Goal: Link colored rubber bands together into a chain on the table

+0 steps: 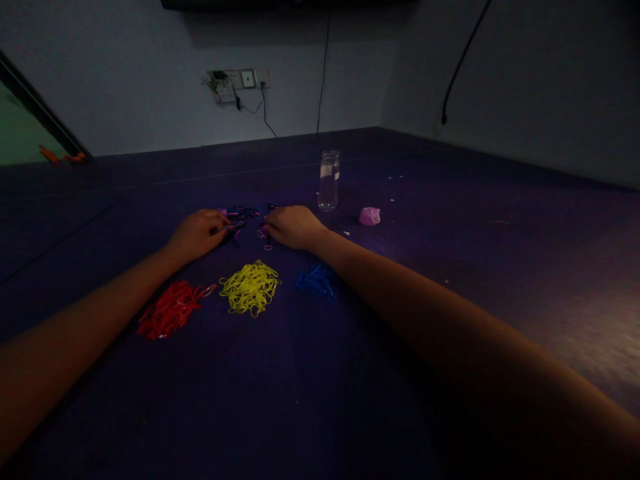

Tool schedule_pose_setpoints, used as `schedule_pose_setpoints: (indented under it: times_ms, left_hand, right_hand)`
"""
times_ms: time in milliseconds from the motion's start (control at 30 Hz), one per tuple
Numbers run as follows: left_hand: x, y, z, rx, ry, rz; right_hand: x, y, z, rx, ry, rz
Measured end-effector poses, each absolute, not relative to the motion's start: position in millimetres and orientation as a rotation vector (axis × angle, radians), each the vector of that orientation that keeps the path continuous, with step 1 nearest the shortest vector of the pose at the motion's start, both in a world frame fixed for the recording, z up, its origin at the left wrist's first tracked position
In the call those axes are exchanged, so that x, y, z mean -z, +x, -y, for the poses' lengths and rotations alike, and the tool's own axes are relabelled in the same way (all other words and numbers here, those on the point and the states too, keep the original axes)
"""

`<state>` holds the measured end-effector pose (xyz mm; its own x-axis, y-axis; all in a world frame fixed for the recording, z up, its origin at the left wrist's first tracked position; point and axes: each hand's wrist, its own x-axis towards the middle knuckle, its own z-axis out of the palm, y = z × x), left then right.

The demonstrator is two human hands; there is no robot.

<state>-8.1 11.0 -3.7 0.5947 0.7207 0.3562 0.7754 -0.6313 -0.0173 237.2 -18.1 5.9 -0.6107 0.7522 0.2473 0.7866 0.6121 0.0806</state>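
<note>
A mixed pile of dark and pink rubber bands (pixel 243 213) lies between my two hands. At its left side my left hand (pixel 199 233) has its thumb and fingers pinched, with dark bands at the tips. My right hand (pixel 294 226) rests at the right side of the pile, fingers curled downward. Its fingertips are partly hidden, with pink bands (pixel 261 233) just beside them. Nearer to me lie sorted heaps: red rubber bands (pixel 173 310) beside my left forearm, yellow rubber bands (pixel 251 288) in the middle, and blue rubber bands (pixel 317 282) by my right forearm.
An uncapped clear jar (pixel 329 183) stands upright beyond my right hand. Right of it sits a pink cap-like piece (pixel 370 216), and small white scraps dot the dark purple surface (pixel 300 400). Sockets with cords (pixel 247 79) are on the back wall.
</note>
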Motion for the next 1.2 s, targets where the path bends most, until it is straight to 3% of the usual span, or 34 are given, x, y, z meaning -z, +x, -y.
schedule_pose_setpoints:
  times_ms: [1200]
  left_hand:
    - [13,-4,-7,0.746,-2.675,1.153]
  right_hand:
    - [-8,237,22,0.275,-1.381,2.680]
